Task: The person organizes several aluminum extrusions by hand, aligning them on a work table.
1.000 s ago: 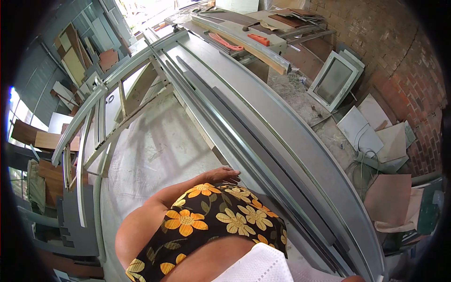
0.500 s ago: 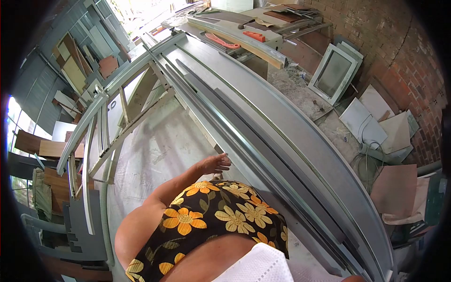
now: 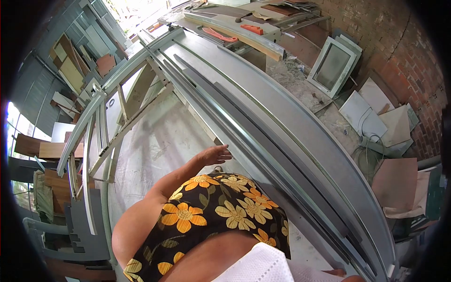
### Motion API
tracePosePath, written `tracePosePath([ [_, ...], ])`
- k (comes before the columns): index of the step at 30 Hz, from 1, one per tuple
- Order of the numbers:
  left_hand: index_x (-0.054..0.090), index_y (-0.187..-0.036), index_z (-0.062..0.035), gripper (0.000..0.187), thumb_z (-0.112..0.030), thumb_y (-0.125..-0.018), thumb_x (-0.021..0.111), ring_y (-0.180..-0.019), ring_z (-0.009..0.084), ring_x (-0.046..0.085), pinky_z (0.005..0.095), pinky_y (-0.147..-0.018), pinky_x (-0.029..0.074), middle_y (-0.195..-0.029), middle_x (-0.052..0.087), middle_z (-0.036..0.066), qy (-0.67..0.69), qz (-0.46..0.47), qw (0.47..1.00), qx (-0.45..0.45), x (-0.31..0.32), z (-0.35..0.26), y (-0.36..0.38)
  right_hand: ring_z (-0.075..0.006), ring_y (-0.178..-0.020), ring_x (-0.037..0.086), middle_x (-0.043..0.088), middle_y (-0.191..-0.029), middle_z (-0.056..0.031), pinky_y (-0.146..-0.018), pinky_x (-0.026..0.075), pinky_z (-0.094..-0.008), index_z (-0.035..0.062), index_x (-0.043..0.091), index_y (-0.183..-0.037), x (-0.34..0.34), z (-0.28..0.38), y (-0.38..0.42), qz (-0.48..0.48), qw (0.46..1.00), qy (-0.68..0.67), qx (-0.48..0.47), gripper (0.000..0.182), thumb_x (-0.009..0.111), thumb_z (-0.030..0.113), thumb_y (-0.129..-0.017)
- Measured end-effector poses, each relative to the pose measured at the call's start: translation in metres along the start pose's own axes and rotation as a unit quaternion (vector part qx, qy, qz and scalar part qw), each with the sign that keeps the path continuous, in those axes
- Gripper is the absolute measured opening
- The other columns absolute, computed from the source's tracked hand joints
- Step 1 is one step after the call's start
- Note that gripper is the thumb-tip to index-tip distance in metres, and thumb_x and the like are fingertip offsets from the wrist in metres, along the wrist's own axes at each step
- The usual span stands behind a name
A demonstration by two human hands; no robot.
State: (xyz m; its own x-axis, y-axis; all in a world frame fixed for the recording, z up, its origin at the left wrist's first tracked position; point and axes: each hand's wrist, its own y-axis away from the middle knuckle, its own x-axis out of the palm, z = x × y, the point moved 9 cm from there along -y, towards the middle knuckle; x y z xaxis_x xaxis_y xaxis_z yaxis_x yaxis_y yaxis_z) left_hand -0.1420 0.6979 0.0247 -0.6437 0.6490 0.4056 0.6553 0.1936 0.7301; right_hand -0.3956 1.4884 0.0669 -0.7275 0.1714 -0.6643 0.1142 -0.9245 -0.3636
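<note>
My left hand [image 3: 217, 155] is held out past the flowered cloth [image 3: 225, 207] at my body, beside the near edge of the long metal profiles [image 3: 235, 127]. Its fingers are spread, and nothing is in it. Whether the fingertips touch the profiles is unclear. Of my right hand only a small, partly hidden bit [image 3: 337, 272] shows at the bottom edge, near the lower ends of the profiles; its fingers cannot be made out. The profiles lie lengthwise on a long grey metal table [image 3: 300, 127]. White fabric [image 3: 258, 268] hangs in the lower middle.
A metal frame rack [image 3: 122, 105] stands at the left. Behind the table, a red-handled tool [image 3: 220, 35] and an orange object [image 3: 252, 29] lie on a bench. A framed window [image 3: 332, 70] and boards [image 3: 397, 188] lean at the right. Wood panels stand at the left.
My left hand has moved slightly upward and its fingers reach out more. A bit of skin now shows at the bottom edge on the right. The view has shifted slightly.
</note>
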Motion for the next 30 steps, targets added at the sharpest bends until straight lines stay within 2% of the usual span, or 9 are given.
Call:
tracePosePath([
  [1, 0.034, -0.131, -0.0043, 0.072, -0.048, -0.080, 0.060, -0.120, 0.0257, 0.042, 0.0404, -0.102, 0.028, -0.131, 0.042, 0.015, 0.001, 0.002, 1.000, 0.001, 0.001, 0.000, 0.000, -0.0309, -0.077, 0.063, 0.062, -0.093, -0.0194, -0.061, 0.051, -0.0445, -0.0016, 0.057, -0.101, -0.002, -0.001, -0.004, -0.003, 1.000, 0.001, 0.000, 0.046, 0.062, 0.036, -0.076],
  [11, 0.031, -0.133, -0.0046, 0.072, -0.046, -0.081, 0.060, -0.121, 0.0296, 0.041, 0.0429, -0.103, 0.027, -0.132, 0.039, 0.018, 0.011, 0.035, 0.999, 0.007, 0.005, 0.004, -0.005, -0.0308, -0.077, 0.063, 0.062, -0.093, -0.0193, -0.061, 0.051, -0.0445, -0.0015, 0.057, -0.102, -0.054, 0.014, -0.088, -0.069, 0.997, -0.008, -0.032, 0.046, 0.062, 0.036, -0.076],
  [13, 0.032, -0.132, -0.0039, 0.071, -0.046, -0.081, 0.059, -0.121, 0.0302, 0.042, 0.0436, -0.103, 0.027, -0.132, 0.039, 0.018, 0.002, 0.037, 0.999, 0.015, 0.003, 0.003, -0.007, -0.0307, -0.077, 0.063, 0.062, -0.093, -0.0193, -0.061, 0.051, -0.0445, -0.0014, 0.057, -0.102, -0.081, 0.035, -0.124, -0.098, 0.992, -0.018, -0.081, 0.046, 0.062, 0.036, -0.076],
  [15, 0.033, -0.131, -0.0029, 0.070, -0.046, -0.082, 0.058, -0.120, 0.0307, 0.042, 0.0442, -0.102, 0.028, -0.132, 0.040, 0.019, -0.011, 0.037, 0.999, 0.019, 0.002, -0.002, -0.006, -0.0307, -0.077, 0.063, 0.062, -0.094, -0.0193, -0.061, 0.051, -0.0445, -0.0014, 0.057, -0.102, -0.090, 0.082, -0.143, -0.098, 0.972, -0.042, -0.211, 0.046, 0.062, 0.036, -0.076],
  [18, 0.035, -0.129, -0.0015, 0.069, -0.047, -0.083, 0.057, -0.119, 0.0313, 0.043, 0.0449, -0.102, 0.029, -0.130, 0.042, 0.020, -0.027, 0.036, 0.999, 0.020, 0.012, 0.009, -0.003, -0.0284, -0.096, 0.059, 0.059, -0.110, -0.0132, -0.079, 0.048, -0.0378, 0.0014, 0.057, -0.112, -0.047, 0.186, -0.061, 0.029, 0.839, -0.133, -0.527, 0.033, 0.050, 0.024, -0.089],
  [19, 0.036, -0.128, -0.0011, 0.068, -0.047, -0.083, 0.057, -0.119, 0.0314, 0.044, 0.0449, -0.102, 0.029, -0.129, 0.042, 0.020, -0.028, 0.034, 0.999, 0.021, 0.013, 0.010, -0.003, -0.0276, -0.101, 0.056, 0.058, -0.113, -0.0138, -0.088, 0.043, -0.0346, 0.0013, 0.056, -0.113, -0.031, 0.215, -0.018, 0.175, 0.845, -0.154, -0.482, 0.033, 0.046, 0.023, -0.091],
  [22, 0.040, -0.125, -0.0005, 0.065, -0.048, -0.083, 0.056, -0.117, 0.0312, 0.046, 0.0444, -0.101, 0.029, -0.127, 0.046, 0.019, -0.035, 0.022, 0.999, 0.028, 0.016, 0.013, 0.001, -0.0294, -0.109, 0.051, 0.054, -0.118, -0.0158, -0.093, 0.038, -0.0372, 0.0023, 0.054, -0.118, -0.044, 0.302, 0.170, 0.379, 0.692, -0.194, -0.583, 0.035, 0.050, 0.021, -0.088],
  [25, 0.044, -0.121, -0.0005, 0.063, -0.049, -0.083, 0.055, -0.116, 0.0300, 0.047, 0.0437, -0.100, 0.030, -0.123, 0.049, 0.018, -0.052, 0.016, 0.998, 0.043, 0.020, 0.016, -0.005, -0.0303, -0.113, 0.046, 0.051, -0.122, -0.0142, -0.095, 0.036, -0.0392, 0.0046, 0.050, -0.122, -0.043, 0.329, 0.293, 0.397, 0.577, -0.189, -0.688, 0.043, 0.056, 0.024, -0.084],
  [30, 0.048, -0.119, -0.0004, 0.062, -0.050, -0.082, 0.056, -0.112, 0.0277, 0.050, 0.0427, -0.099, 0.033, -0.119, 0.054, 0.015, -0.092, -0.019, 0.994, 0.054, 0.031, 0.015, -0.005, -0.0322, -0.109, 0.046, 0.050, -0.119, -0.0147, -0.091, 0.038, -0.0402, 0.0080, 0.051, -0.121, -0.019, 0.350, 0.370, 0.379, 0.532, -0.163, -0.739, 0.042, 0.059, 0.020, -0.082],
])
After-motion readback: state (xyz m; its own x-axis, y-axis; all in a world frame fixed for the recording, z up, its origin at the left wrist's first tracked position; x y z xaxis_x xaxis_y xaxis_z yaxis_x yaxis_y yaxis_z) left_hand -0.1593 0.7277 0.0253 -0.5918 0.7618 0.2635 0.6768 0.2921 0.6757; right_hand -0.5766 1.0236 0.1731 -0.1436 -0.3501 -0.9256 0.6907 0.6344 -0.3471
